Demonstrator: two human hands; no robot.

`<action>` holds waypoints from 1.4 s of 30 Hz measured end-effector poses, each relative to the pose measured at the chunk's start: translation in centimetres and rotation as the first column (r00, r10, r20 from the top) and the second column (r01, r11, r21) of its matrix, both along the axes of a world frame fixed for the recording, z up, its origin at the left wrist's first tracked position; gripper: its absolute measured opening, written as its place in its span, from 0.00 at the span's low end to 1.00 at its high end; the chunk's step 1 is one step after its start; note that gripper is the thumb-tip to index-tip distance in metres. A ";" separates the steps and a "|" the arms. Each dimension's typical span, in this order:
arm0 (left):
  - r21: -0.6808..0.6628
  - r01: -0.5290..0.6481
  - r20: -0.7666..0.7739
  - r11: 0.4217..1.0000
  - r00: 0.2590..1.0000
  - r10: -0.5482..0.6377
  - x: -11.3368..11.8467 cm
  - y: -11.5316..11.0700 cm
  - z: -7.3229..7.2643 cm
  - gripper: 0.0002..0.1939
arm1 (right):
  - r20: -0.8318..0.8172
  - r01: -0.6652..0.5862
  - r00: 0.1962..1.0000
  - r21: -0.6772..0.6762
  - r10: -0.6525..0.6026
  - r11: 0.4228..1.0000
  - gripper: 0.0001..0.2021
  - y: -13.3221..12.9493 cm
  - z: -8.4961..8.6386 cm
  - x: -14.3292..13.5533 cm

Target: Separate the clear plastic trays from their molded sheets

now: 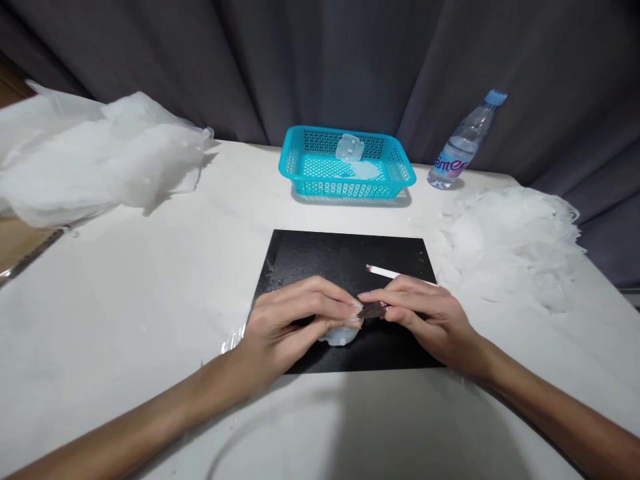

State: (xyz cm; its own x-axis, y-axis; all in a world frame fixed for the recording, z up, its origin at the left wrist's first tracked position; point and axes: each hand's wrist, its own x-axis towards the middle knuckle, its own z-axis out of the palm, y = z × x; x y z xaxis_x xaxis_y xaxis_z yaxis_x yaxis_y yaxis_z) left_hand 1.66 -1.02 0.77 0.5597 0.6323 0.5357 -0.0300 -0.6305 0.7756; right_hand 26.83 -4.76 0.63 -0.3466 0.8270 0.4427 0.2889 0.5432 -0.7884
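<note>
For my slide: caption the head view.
Two hands, left hand and right hand, pinch a small dark piece over a black mat.

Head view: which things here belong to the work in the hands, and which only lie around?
In hand:
left hand on a clear plastic piece
right hand pinching a small dark piece
black mat beneath

Lying about:
white stick
blue basket
water bottle
plastic pile at left
plastic pile at right
</note>
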 end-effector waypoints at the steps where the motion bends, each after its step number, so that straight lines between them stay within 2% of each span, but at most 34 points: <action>1: -0.005 -0.008 0.006 1.000 1.000 0.008 0.1 0.0 0.1 0.14 | -0.001 0.000 1.000 0.004 0.000 1.000 0.14 0.0 0.0 0.0; 8: -0.020 -0.038 0.017 0.999 0.999 0.038 0.4 -0.1 0.2 0.10 | 0.000 -0.002 1.000 0.007 0.002 1.000 0.13 0.1 0.1 0.0; 19: 0.049 0.005 0.034 0.999 0.999 -0.006 0.1 0.2 0.1 0.14 | -0.039 -0.017 0.999 0.002 0.017 1.000 0.14 0.1 -0.1 0.1; 42: 0.061 0.012 -0.009 0.998 1.000 -0.011 -0.3 0.1 -0.3 0.16 | -0.010 0.017 1.000 -0.005 -0.017 1.000 0.14 -0.3 -0.1 -0.1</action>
State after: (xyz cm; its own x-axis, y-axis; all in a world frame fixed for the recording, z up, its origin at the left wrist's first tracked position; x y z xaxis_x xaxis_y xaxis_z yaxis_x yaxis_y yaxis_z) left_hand 1.36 -0.93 0.50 0.5715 0.5919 0.5683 -0.0314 -0.6764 0.7359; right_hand 26.72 -5.09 0.51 -0.3282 0.8350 0.4417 0.2901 0.5341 -0.7941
